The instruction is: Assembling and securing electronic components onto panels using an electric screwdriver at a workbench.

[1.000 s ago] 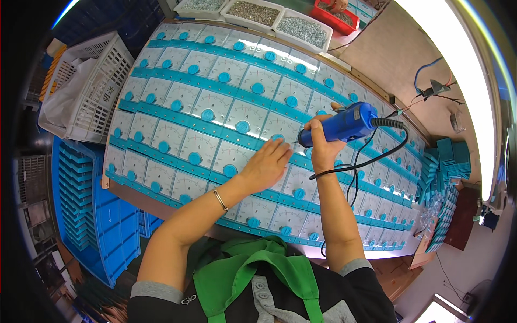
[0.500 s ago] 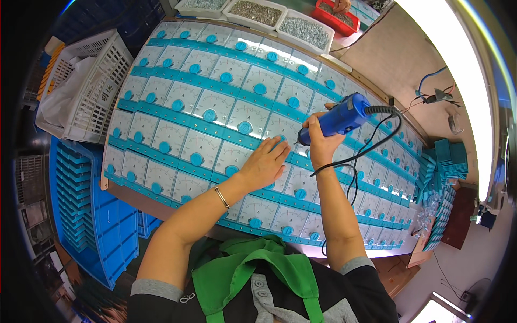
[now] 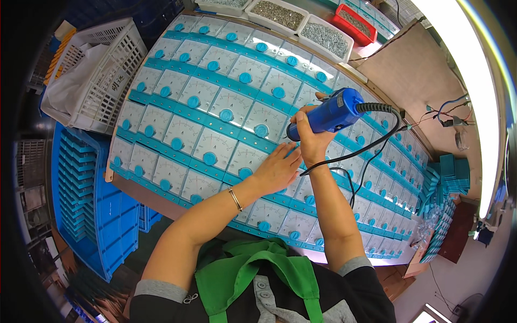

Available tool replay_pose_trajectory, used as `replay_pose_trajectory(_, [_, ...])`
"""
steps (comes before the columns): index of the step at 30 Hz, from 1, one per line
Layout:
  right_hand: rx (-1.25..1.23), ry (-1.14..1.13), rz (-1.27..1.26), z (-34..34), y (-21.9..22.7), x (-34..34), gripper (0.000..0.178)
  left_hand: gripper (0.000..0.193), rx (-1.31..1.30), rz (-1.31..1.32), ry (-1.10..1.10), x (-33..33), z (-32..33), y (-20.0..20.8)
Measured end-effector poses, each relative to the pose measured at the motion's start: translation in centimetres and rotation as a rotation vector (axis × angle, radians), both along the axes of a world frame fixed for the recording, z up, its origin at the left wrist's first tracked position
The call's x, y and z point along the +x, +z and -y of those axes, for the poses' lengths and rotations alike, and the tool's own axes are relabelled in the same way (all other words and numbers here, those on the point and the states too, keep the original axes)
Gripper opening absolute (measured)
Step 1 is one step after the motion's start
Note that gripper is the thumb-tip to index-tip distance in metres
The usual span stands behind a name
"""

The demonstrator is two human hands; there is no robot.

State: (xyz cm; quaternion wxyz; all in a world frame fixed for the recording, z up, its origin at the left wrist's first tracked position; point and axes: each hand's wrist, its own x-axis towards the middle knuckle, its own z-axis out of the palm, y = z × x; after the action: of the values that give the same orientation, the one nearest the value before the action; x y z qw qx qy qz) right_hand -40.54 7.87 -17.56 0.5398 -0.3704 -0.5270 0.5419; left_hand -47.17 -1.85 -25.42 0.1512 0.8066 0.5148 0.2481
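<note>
My right hand [image 3: 314, 141] is wrapped round a blue electric screwdriver [image 3: 333, 112], held tilted with its front end toward the lower left. A black coiled cable [image 3: 383, 109] comes off its rear end. The screwdriver's tip is close to a teal strip between rows of ammeters; whether it touches a screw I cannot tell. Just left of the tip, my left hand [image 3: 276, 173] lies with fingers stretched out on the meters and holds nothing. Each ammeter [image 3: 215, 146] has a white scale face and a round teal knob; they lie in close rows across the board.
Beyond the board's far edge stand white trays of small metal parts [image 3: 325, 39] and a red tray [image 3: 355, 26]. A white plastic crate [image 3: 110, 81] and a blue bin of teal parts [image 3: 116, 231] are on the left. Teal housings [image 3: 453, 175] are stacked at the right.
The screwdriver and my right hand have shifted slightly left, nearer my left fingers. The board appears lower and farther right in view. Another person's hand has left the red tray.
</note>
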Motion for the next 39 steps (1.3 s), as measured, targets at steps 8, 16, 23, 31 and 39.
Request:
replay_pose_trajectory(8, [0.027,0.009,-0.009,0.1,-1.0,-0.1,0.052,0.045,0.012,0.012,0.006,-0.1,0.1,0.0])
replay_pose_trajectory(16, [0.007,0.049,0.058,-0.3,0.2,-0.4,0.054,0.044,0.070,0.058,-0.031,-4.0,0.5,0.8])
replay_pose_trajectory(23, [0.125,0.055,0.098,-0.7,-0.4,-1.0,0.057,0.047,0.073,-0.022,0.121,-7.6,0.2,0.4])
replay_pose_trajectory(31, [0.034,0.055,0.064,-0.1,0.3,-1.9,0.055,0.047,0.077,-0.041,0.128,-7.7,0.4,0.2])
replay_pose_trajectory(39, [0.079,0.073,0.102,0.2,-1.0,-1.8,0.055,0.045,0.088,-0.068,0.124,-7.7,0.3,0.2])
